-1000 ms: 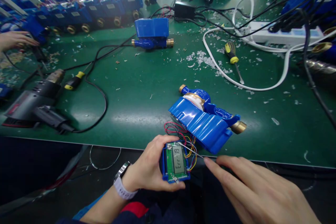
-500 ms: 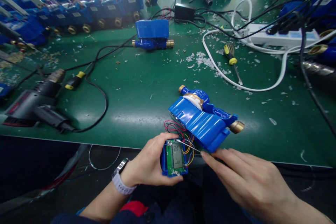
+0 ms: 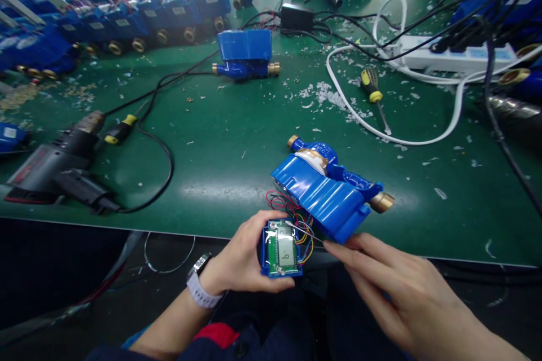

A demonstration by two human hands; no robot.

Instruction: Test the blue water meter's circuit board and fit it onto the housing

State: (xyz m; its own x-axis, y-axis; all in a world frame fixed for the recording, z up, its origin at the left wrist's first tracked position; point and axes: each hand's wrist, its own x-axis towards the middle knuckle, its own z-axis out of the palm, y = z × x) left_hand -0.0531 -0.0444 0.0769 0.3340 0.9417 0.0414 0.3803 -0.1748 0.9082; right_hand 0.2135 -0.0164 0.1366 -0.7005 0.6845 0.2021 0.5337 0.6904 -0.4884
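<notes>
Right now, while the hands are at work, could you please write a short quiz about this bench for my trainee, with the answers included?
1. Which of the person's hands holds the blue-framed circuit board?

2. True or false: coloured wires show between the board and the blue housing.

3. Which of these lies within the loop of the white cable?
A) a heat gun
B) a screwdriver
C) a wristwatch

Key:
1. The left hand.
2. True.
3. B.
</notes>
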